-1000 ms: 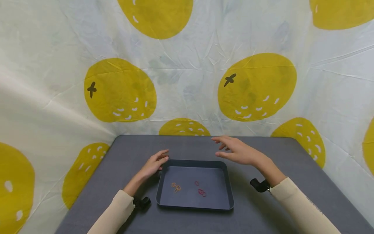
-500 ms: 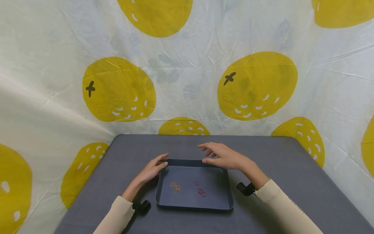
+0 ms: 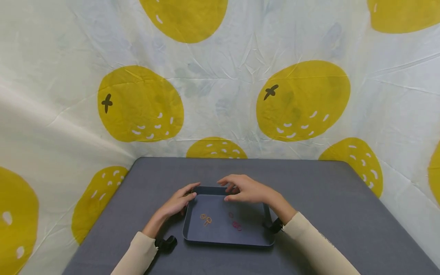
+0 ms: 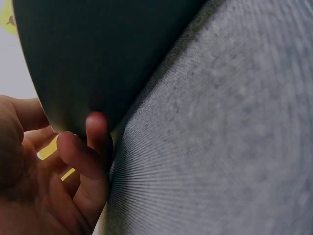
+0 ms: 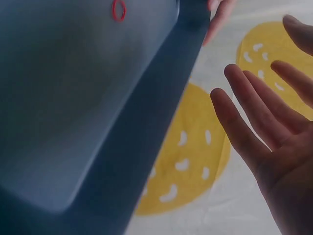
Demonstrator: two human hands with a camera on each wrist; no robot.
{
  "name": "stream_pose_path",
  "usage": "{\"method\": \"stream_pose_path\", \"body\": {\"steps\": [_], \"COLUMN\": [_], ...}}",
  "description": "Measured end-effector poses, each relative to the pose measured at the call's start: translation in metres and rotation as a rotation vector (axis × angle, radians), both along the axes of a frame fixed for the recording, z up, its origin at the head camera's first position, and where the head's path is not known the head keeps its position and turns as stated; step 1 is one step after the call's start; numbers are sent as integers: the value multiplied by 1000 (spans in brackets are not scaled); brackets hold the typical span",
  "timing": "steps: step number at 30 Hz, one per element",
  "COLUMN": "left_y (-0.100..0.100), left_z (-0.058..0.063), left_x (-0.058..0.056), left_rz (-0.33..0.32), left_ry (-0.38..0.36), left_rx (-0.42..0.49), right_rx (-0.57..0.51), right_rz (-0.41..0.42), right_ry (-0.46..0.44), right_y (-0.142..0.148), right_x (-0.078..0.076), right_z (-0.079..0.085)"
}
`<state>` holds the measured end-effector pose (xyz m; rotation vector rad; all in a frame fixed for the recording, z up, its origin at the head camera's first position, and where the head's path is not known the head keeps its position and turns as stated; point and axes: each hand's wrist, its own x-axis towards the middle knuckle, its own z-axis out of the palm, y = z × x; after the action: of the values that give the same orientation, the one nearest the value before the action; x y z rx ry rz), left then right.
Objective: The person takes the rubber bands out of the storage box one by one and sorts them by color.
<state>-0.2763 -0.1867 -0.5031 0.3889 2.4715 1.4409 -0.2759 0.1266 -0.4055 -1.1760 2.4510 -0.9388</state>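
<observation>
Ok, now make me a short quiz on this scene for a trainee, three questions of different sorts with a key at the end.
1. Multiple choice: the bare left hand touches the shallow, dark blue-grey rectangular tray at which part?
A. near edge
B. far left corner
C. right wall

2. True or false: seen from the head camera, the thin orange rings lie left of the thin red rings.

3. Short answer: what, if anything, does the bare right hand hold?

Key: 1. B; 2. True; 3. Nothing.
</observation>
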Motion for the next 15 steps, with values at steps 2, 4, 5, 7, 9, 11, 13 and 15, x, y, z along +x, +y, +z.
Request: {"method": "stream_pose_path", "body": {"steps": [2,4,5,7,9,11,13,15], "left_y": [0,0,0,-1,-2,-2,-3,-3], "left_z": [0,0,0,-1,-2,-3,-4,-4], "left_x": [-1,-2,-1,-2,-1,-1,0,0], "left_rz": [-10,-20,-25,-37,-46,-58,-68,-73], "left_ry": [0,-6,-13,-22,-27,-27,-30,-33], "left_rx": [16,34,41,58,61,64,65,62], "right_rx": [-11,-18,-19,-21,-17,-18,-14,-5], "right_rz": [25,41,45,54,56,62,74,94], "right_ry": [-19,-36,-47,-61,-72,-80,-79,-82], "right_y": [-6,-13,-17,-23,-28,-33,-37,-40], "right_x": [-2,-4,-4,-6,-6,-8,-10,-13], "right_z": [-3,-6,-7,-10,-12,-14,-17,-21]}}
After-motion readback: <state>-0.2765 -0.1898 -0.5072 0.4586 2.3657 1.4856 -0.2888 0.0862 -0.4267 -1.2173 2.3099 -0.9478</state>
